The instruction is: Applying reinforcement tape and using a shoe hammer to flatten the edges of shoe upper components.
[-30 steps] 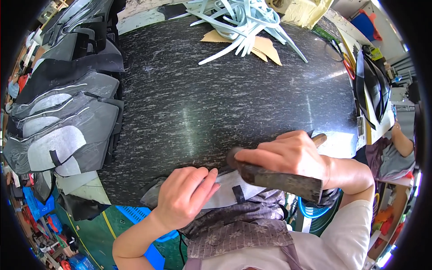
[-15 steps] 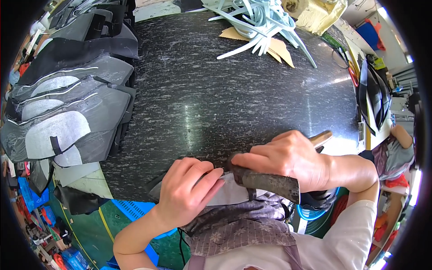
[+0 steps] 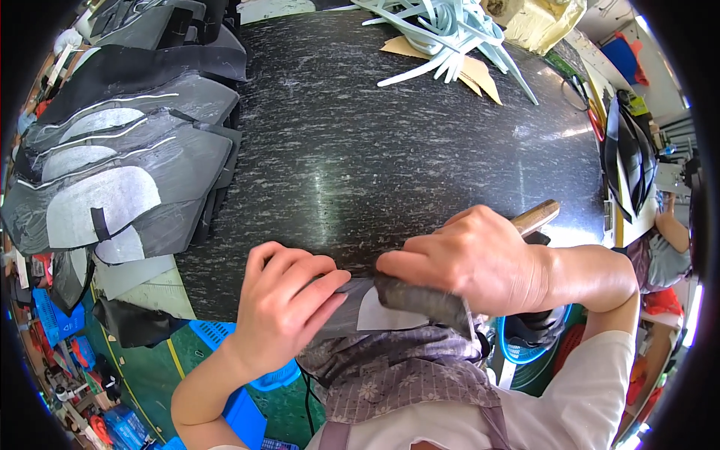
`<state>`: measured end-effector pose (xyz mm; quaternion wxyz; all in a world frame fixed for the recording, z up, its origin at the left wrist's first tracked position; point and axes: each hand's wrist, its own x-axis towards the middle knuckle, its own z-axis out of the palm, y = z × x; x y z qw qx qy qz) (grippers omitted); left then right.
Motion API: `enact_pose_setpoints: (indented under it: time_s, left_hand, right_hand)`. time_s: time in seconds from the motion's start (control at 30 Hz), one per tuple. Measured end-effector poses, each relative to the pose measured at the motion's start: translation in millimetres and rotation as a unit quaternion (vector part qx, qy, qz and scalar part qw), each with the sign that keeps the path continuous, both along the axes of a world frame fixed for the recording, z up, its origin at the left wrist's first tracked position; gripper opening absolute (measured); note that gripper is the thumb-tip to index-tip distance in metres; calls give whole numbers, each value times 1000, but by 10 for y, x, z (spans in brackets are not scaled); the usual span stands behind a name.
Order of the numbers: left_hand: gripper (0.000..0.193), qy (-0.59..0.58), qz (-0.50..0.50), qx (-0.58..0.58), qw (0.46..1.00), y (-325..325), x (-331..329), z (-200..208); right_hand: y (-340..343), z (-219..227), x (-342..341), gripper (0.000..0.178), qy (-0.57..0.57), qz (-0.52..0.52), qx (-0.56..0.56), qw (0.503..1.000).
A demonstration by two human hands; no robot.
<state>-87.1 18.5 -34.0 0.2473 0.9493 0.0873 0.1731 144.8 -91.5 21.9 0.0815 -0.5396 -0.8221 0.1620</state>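
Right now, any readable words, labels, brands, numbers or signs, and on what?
None readable.
Small white rectangular patch with dark marks, black speckled tabletop's right edge: too small.
Blue plastic container, bottom left: pale marks, too blurred.
Dark metal hammer with wooden handle: no lettering visible.

A big dark table [image 3: 420,165] with lots of things around its edges.
From far away, I see pale streaks on its black top. A messy pile of grey and black pieces [image 3: 176,172] sits along the left. At the far side, tangled light-blue strips [image 3: 454,34] lie over tan scraps [image 3: 480,73]. A grey piece with a pale patch [image 3: 390,313] lies at the near edge.
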Motion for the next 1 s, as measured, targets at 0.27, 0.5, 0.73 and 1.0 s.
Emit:
enact_pose_setpoints:
  time_s: [0.27,0.5,0.73,1.0]
  left_hand:
    - [24,5,-88,198,976,-50,-100,-15]
    - [29,-14,-53,0,998,160,-91,-18]
    - [33,22,-107,192,975,81,-253,-7]
    - [35,12,-80,31,996,153,-278,-17]
  right_hand:
    - [104,-65,-73,10,45,-13,13,999]
    - [195,-114,-63,10,81,-42,10,996]
    - [254,-175,-106,12,84,-45,76,993]
    - [240,-204,-210,16,123,-31,44,991]
